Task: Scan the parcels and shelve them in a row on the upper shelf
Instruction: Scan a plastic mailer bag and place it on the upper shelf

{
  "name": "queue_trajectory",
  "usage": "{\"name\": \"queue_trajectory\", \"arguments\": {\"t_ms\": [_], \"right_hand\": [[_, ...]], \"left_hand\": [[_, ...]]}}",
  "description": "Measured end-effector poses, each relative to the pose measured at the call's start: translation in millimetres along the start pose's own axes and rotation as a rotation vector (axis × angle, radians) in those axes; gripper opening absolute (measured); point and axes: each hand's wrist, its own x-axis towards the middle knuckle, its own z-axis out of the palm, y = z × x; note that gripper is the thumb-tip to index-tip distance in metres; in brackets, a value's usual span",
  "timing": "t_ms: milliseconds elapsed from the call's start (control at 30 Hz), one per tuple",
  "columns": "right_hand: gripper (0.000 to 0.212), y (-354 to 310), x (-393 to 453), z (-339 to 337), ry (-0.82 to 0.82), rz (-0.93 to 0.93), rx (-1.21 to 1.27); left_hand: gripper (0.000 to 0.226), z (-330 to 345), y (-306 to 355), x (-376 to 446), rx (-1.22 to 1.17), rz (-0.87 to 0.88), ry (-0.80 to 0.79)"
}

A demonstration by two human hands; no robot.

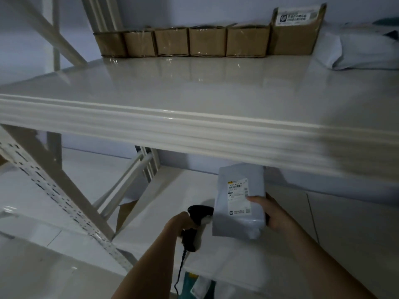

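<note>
Holding a grey poly-bag parcel (239, 203) upright in the right hand (272, 212), fingers wrapped round its right edge, thumb on the front just beside the white shipping label (238, 196). Label faces the camera, barcodes visible, text too small to read. Left hand (183, 223) grips the handle of a black barcode scanner (198, 214), fingers curled round it; scanner head sits just left of the parcel, touching or nearly, cannot tell which. Black cable (180, 270) hangs down from the scanner's handle toward the near edge. Parcel and both hands are near, under the front lip of the upper shelf (194, 100), above the lower shelf (172, 212).

On the upper shelf, far side against the wall: a row of five small brown cardboard boxes (190, 41) set side by side, touching, taped. Right of them, touching the row, a taller cardboard box (295, 31) with a white label on its top. Further right, grey poly bags (356, 50) lying flat in a loose heap, blurred.

White perforated rack upright (60, 201) slants across the left. Brown cardboard piece (126, 214) leans at the lower shelf's left end. Right part of the shelf lip is motion-blurred
</note>
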Motion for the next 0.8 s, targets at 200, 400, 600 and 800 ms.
{"name": "queue_trajectory", "arguments": {"t_ms": [200, 400, 600, 800], "right_hand": [[0.052, 17, -40, 16, 0.199, -0.042, 0.116], [0.050, 33, -80, 50, 0.318, -0.084, 0.157], [0.049, 43, -105, 72, 0.316, -0.138, 0.220], [0.040, 32, -111, 75, 0.394, -0.152, 0.217]], "left_hand": [[0.032, -20, 1, -22, -0.107, 0.249, 0.007], [0.026, -36, -3, -64, -0.424, 0.525, -0.078], [0.009, -41, 14, -117, -0.656, 0.575, -0.311], [0.012, -41, 35, -147, -0.401, 0.679, -0.138]]}}
